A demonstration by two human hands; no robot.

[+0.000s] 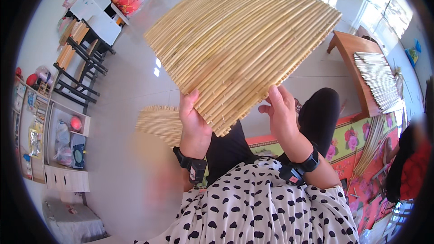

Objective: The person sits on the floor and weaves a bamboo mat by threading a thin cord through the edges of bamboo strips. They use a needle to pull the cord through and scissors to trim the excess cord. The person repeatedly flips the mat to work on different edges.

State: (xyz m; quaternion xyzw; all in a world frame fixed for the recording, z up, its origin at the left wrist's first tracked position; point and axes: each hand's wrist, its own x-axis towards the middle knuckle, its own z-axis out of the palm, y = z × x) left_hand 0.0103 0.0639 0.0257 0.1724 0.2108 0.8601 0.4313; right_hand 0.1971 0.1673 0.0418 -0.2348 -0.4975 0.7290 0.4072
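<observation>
A broad mat of straw-coloured reeds (244, 45), bound side by side with small stitches, is held up in front of me and slants away. My left hand (195, 119) grips its near left edge, thumb on the top face and the other fingers hidden underneath. At the near right edge, my right hand (282, 110) pinches the mat by the reed ends, its thumb up and some fingers curled. Both wrists wear black bands. Below and left of the held mat, part of a second reed mat (158, 122) shows.
A wooden table (352, 58) at right bears a mat of pale reeds (375, 79). Loose reeds (368, 147) lie on a flowered floor cloth (350, 138). Another person in red and black (411, 167) is at far right. Shelves (68, 147) and black-framed benches (81, 58) stand left.
</observation>
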